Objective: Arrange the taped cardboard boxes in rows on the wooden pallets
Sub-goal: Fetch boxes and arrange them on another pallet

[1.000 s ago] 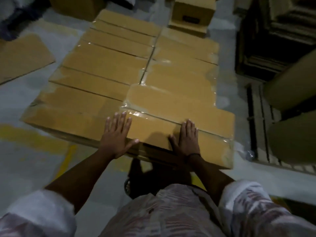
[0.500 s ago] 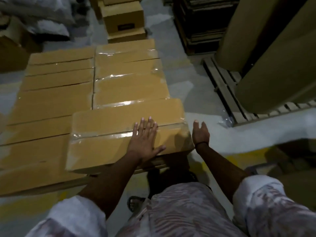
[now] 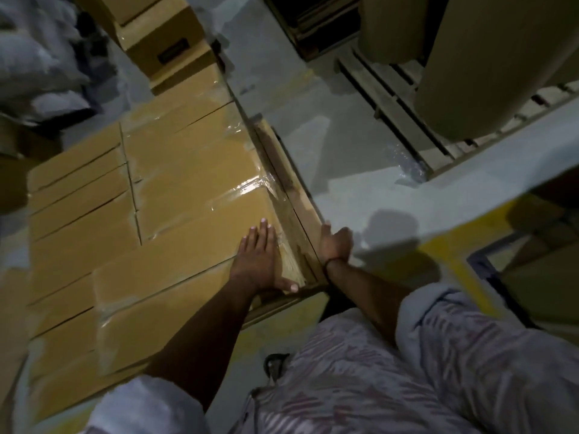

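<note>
Pressing left hand flat on box, right hand at its side (grip unclear), loaded pallet nearby.

Laid flat, edge to edge in two rows: brown taped cardboard boxes, seemingly on a low wooden pallet.

Pale sleeves rolled up above the elbows, forearms bare, thin dark band round the right wrist, pale cloth with pinkish streaks (shirt or wrap, hard to tell), dark sandal underfoot
</note>
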Motion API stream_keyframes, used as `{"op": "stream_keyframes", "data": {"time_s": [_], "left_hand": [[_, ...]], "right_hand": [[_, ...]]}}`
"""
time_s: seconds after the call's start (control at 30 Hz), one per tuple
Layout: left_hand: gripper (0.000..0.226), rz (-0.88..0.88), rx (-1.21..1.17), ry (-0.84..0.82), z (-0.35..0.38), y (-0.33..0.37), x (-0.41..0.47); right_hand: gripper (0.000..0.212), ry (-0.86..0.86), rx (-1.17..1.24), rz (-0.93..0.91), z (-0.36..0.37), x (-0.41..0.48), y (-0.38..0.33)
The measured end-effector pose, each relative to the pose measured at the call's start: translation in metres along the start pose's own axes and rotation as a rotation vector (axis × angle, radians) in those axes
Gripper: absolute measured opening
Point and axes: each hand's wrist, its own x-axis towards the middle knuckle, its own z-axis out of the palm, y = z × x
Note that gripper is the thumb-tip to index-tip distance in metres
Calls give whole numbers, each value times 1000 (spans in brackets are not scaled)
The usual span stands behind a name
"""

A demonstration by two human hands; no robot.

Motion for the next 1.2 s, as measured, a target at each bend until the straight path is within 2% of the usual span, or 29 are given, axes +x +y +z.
{"op": "stream_keyframes", "data": {"time_s": [0.07,0.1,0.13,0.2,0.27,0.33,0.4,0.5,0.57,0.67,0.8,0.87,0.97,1.0,1.07,1.13,1.2], "left_hand": [[163,-25,20,-11,-2,5,3],[163,-34,36,-13,-3,7,4],[163,-43,55,-10,-3,9,5],[162,-54,89,-20,-4,11,6],[161,-56,108,-30,-4,13,7],[162,-58,101,-29,-3,14,6],[163,-55,70,-27,-3,12,6],[164,-25,16,-18,-3,9,4],[160,12,-14,39,-5,3,2],[144,50,-66,149,-15,-13,10],[114,38,-120,270,-37,-35,43],[97,26,-110,293,-40,-43,59],[88,33,-96,305,-29,-46,73],[87,31,-106,320,-24,-46,76],[85,43,-117,345,-15,-49,81],[83,70,-127,341,-11,-55,83],[82,91,-131,342,-8,-60,83]], "right_hand": [[75,-387,-82,-119,33,-17,7],[78,-518,-124,-163,47,-23,11],[84,-529,-110,-139,53,-28,9],[93,-384,-38,-36,52,-28,2],[82,-279,-78,-14,44,-25,-5],[70,-430,-58,-36,40,-25,-8],[67,-553,-14,-19,44,-26,-8],[84,-473,26,25,51,-15,-8],[82,-382,19,17,51,-10,-9],[74,-266,35,-6,43,3,-20],[74,-104,49,30,36,38,-40],[73,-42,75,24,40,47,-52],[68,19,99,43,63,50,-67],[63,-15,103,49,77,54,-69],[50,-223,53,17,100,52,-69],[47,-373,131,53,106,44,-72],[49,-318,154,53,99,44,-74]]}}
